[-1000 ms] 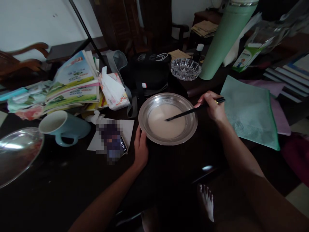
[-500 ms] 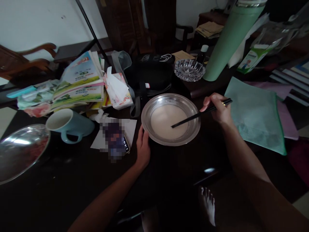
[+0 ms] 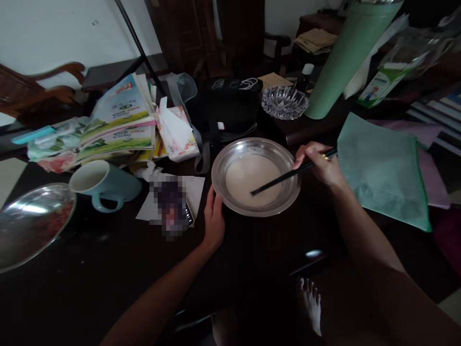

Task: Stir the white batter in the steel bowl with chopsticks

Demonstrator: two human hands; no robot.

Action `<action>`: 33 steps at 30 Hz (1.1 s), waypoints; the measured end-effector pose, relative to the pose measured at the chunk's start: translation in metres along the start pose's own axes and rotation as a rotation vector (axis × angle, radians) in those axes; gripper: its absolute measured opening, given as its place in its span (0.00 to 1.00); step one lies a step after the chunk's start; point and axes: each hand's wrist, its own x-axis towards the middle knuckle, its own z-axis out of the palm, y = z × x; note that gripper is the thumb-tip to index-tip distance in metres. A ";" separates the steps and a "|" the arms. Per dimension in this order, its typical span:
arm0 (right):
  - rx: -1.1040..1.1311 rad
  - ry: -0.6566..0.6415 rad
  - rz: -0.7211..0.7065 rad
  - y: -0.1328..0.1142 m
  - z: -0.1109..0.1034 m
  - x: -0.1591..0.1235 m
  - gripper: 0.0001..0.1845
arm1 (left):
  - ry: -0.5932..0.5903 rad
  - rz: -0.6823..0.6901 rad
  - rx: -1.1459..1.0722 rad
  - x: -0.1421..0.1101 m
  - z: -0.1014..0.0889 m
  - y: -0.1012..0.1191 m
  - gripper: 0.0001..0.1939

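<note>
A shallow steel dish [image 3: 230, 161] holding pale, creamy batter [image 3: 252, 175] stands on the dark table in front of me. My right hand [image 3: 320, 166] is closed around black chopsticks [image 3: 284, 177], whose tips dip into the batter near the dish's front. My left hand [image 3: 214, 218] rests flat on the table with its fingers extended, touching the dish's left rim.
A phone [image 3: 172, 206] lies on white paper left of the dish, beside a blue mug [image 3: 103, 184] and a steel lid [image 3: 30, 223]. Behind are stacked booklets [image 3: 118, 129], a tissue pack [image 3: 176, 132], a black bag [image 3: 226, 108], a glass ashtray [image 3: 284, 102] and a green flask [image 3: 345, 53]. A green pouch [image 3: 382, 170] lies right.
The chopstick tips have moved around in the batter, first right, then back toward the front middle. My left hand stays by the rim. The view shifted slightly.
</note>
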 end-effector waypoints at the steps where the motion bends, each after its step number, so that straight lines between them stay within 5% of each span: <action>1: -0.052 -0.039 0.000 -0.002 0.001 -0.001 0.19 | 0.002 0.000 0.001 0.000 0.000 0.000 0.26; 3: -0.135 -0.015 -0.014 -0.003 0.001 0.000 0.18 | 0.000 0.000 -0.001 0.000 0.000 0.000 0.26; 8: -0.026 0.282 -0.028 0.004 -0.010 0.004 0.22 | -0.009 -0.003 -0.012 0.000 0.000 -0.001 0.25; 15: -0.094 -0.047 0.003 -0.001 -0.002 -0.002 0.17 | -0.019 0.009 0.035 0.000 0.001 0.004 0.25; 20: 0.002 0.234 -0.048 0.003 -0.009 0.002 0.19 | -0.001 0.005 0.017 -0.001 0.002 0.004 0.24; 27: -0.068 -0.021 0.022 -0.002 -0.001 -0.002 0.17 | -0.015 -0.002 -0.003 -0.001 0.001 0.002 0.25; 33: 0.000 0.271 -0.025 0.002 -0.010 0.003 0.21 | -0.019 -0.011 -0.003 -0.001 0.001 0.002 0.25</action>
